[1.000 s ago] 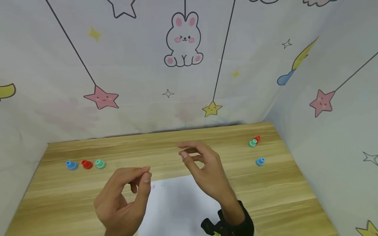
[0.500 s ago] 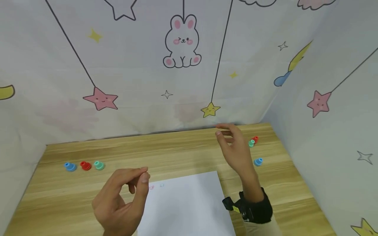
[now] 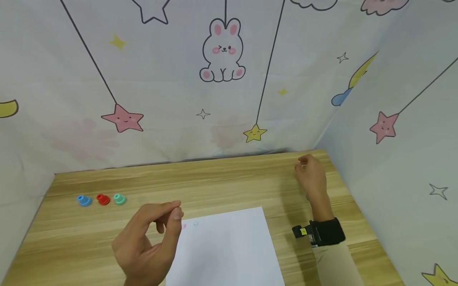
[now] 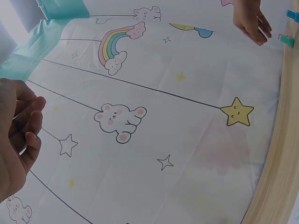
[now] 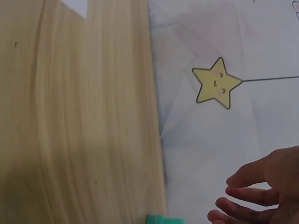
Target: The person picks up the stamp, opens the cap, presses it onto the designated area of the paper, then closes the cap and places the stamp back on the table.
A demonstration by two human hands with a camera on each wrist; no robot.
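Note:
My left hand (image 3: 148, 242) hovers over the left edge of a white paper sheet (image 3: 225, 246), thumb and index finger bent toward each other, nothing seen between them. At the far right, my right hand (image 3: 313, 178) is in the air above small knob-shaped plastic pieces, mostly hiding them in the head view. The right wrist view shows its fingers loosely bent and apart from a green piece (image 5: 164, 220). In the left wrist view, a green piece (image 4: 286, 40) with red beside it and a blue piece (image 4: 293, 15) lie near that hand.
A blue (image 3: 84, 200), a red (image 3: 103, 199) and a green knob-shaped piece (image 3: 119, 199) stand in a row on the wooden table (image 3: 200, 178) at left. Small red and bluish marks show on the paper's upper left. Printed cloth walls (image 3: 179, 87) border the table.
My right hand has moved right, from above the paper to over the pieces at far right, now covering them. The left hand has stayed nearly still.

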